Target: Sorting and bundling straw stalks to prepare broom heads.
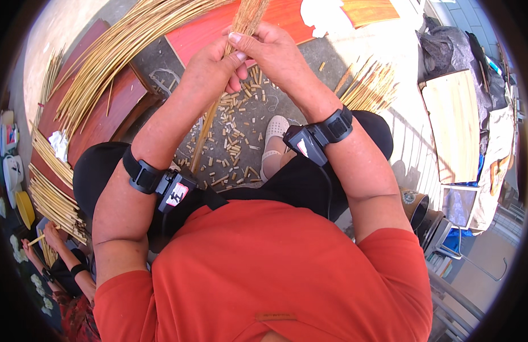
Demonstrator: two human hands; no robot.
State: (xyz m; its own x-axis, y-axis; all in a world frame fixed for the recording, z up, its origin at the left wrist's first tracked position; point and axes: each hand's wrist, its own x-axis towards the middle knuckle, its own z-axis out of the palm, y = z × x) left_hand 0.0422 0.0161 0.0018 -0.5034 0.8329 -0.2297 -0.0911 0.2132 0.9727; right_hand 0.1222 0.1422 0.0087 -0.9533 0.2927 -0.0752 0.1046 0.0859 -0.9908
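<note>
So your left hand (215, 61) and right hand (273, 50) were both clamped around the brown bristly bundle (250, 16), pretty much side by side, thumbs pressed on it. The bundle was up in front of you, seen against the red-orange board (187, 35), right of that board's near left corner. A long thin stalk (206, 128) ran down from under your grip toward your lap, though I couldn't tell if it was one piece with the bundle. Short cut bits (232, 134) littered the floor (153, 60) under your hands, and more bristly stalks (371, 86) sat off to the right. On your left, a big heap of long stalks (101, 74) stretched across the dark red board (124, 97) and past its far edge.
</note>
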